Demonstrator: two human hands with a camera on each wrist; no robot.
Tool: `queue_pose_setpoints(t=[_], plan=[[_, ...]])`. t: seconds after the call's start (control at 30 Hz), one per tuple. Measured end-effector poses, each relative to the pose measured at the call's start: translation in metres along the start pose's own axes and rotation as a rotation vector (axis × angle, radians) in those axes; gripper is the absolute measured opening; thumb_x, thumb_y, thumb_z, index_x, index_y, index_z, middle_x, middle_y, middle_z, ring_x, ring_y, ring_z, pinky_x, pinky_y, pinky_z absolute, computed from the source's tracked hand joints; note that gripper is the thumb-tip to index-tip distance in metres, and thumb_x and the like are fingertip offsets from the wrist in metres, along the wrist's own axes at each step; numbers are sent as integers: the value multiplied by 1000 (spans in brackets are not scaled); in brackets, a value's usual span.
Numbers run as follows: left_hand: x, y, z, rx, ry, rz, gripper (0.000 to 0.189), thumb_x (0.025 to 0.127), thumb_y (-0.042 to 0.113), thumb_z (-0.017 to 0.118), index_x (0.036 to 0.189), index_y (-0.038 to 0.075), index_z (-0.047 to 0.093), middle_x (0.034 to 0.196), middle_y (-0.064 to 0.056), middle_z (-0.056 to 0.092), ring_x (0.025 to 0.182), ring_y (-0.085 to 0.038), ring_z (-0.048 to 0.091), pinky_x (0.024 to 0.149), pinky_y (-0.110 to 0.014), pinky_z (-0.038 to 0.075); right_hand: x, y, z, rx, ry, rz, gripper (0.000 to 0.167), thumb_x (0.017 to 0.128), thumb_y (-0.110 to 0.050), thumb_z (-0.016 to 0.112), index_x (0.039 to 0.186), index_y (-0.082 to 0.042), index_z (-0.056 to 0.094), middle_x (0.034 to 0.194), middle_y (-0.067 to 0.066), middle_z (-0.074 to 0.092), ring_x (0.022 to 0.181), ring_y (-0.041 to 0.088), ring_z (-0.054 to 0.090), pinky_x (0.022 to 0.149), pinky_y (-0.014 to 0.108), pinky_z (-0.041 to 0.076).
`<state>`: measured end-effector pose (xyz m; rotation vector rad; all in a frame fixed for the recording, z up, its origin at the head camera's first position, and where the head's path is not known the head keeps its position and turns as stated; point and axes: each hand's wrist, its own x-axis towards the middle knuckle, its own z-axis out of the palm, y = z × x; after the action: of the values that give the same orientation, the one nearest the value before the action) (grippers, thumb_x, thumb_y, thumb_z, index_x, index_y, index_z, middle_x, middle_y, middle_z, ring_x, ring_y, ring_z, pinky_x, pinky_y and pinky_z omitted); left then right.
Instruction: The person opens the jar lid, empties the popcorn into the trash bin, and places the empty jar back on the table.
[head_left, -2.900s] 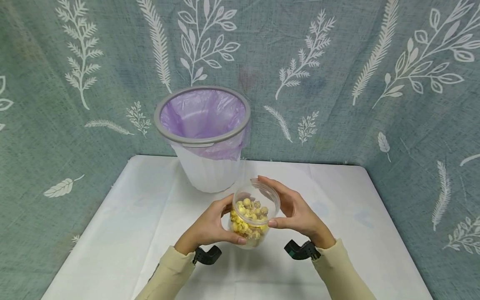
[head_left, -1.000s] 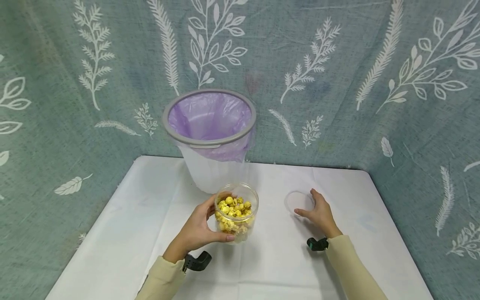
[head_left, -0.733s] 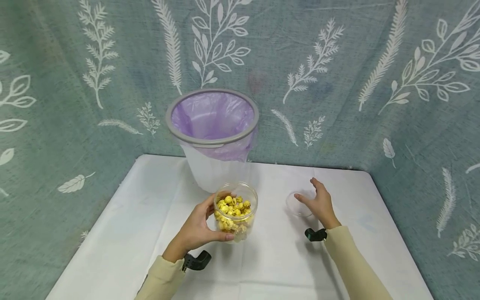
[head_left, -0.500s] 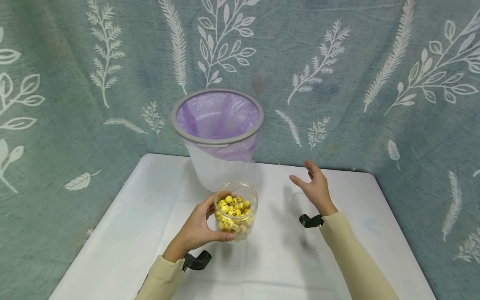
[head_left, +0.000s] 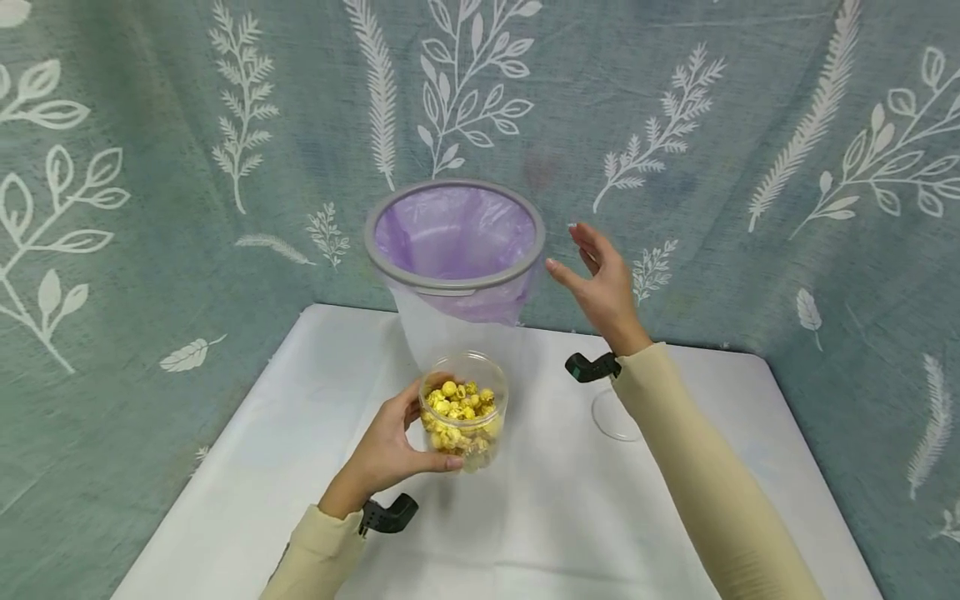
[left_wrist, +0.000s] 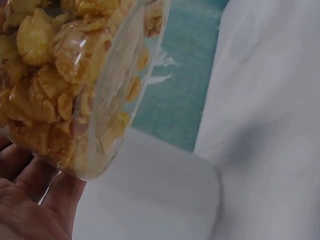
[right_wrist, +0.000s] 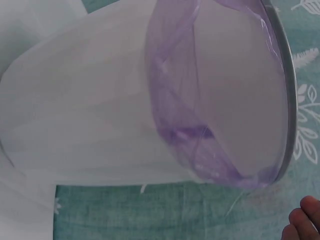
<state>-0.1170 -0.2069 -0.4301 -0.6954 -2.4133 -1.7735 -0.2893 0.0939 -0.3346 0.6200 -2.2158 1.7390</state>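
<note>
My left hand (head_left: 386,450) grips a clear plastic jar (head_left: 465,421) of yellow popcorn (head_left: 457,400), its top uncovered. In the left wrist view, the underside of the jar (left_wrist: 112,100) shows, raised off the table, with fingers behind it. My right hand (head_left: 600,292) is raised just right of the trash bin's grey rim (head_left: 453,283), thumb and fingers spread apart with nothing between them. Fingertips (right_wrist: 302,220) show at the corner of the right wrist view. A clear round lid (head_left: 597,417) lies on the table below the right forearm, which partly covers it.
The white trash bin (head_left: 420,325), lined with a purple bag (head_left: 450,250), stands at the back of the table behind the jar. A white cloth (head_left: 247,492) covers the table. Green leaf-patterned fabric (head_left: 300,125) rises behind and on both sides.
The right hand has let go of the lid on the table, then risen and moved left toward the bin's rim. The left hand keeps holding the popcorn jar. The head view has shifted slightly.
</note>
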Motion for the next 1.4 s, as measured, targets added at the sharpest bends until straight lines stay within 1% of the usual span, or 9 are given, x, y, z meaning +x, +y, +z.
queue_pose_setpoints(t=[0.2,0.37,0.47,0.63,0.77,0.93,1.03,1.17,1.4], plan=[[2,15,-28,40,50,3,98,73,9,97,156,8,45,155,-5,54,143,-21,49,116,-42,42,16,-5,24,35,-9,10,73,97,-17,79,157,1,42,158,16,47,149,25,42,123,30,32],[3,27,-61,85,95,-17,97,74,6,96,157,14,46,154,-2,54,140,-17,51,115,-41,42,17,-12,40,48,28,-16,69,95,-7,79,152,8,43,153,26,49,145,37,43,124,41,32],[7,33,-82,116,119,-25,95,76,5,95,156,17,47,153,-2,54,137,-15,53,112,-33,42,13,-23,42,57,59,-32,67,94,-2,78,149,13,44,150,32,49,143,43,43,124,46,33],[19,44,-114,169,176,-16,91,78,-1,92,156,13,47,151,-8,57,129,-12,57,107,-27,42,8,-34,42,92,64,-11,66,94,-2,77,148,14,44,151,31,48,146,41,42,125,42,32],[34,62,-138,231,228,-46,89,79,1,92,156,14,48,148,-8,58,128,-12,57,111,-32,41,14,-17,44,97,74,-30,67,93,-4,79,148,13,46,151,28,50,146,35,44,124,36,33],[58,86,-165,351,259,-90,90,79,11,94,156,14,47,139,-9,58,125,-13,56,112,-39,42,20,4,47,110,93,-67,68,91,-4,81,148,10,47,150,25,52,144,31,46,123,34,34],[74,96,-177,429,268,-75,91,79,14,95,156,11,47,138,-11,59,122,-15,57,106,-31,45,19,5,47,119,99,-64,68,92,-6,81,148,9,47,150,24,53,144,29,47,123,33,34],[95,109,-188,499,271,-86,94,78,20,96,157,10,46,140,-13,57,124,-24,56,102,-33,47,19,6,47,128,100,-57,67,93,-10,81,149,8,48,149,21,53,143,25,47,122,29,34],[132,120,-197,628,254,-126,104,77,31,97,160,6,39,148,-20,52,131,-37,54,110,-55,46,19,8,48,121,99,-48,66,93,-9,80,148,8,48,149,21,53,143,25,47,121,25,34]])
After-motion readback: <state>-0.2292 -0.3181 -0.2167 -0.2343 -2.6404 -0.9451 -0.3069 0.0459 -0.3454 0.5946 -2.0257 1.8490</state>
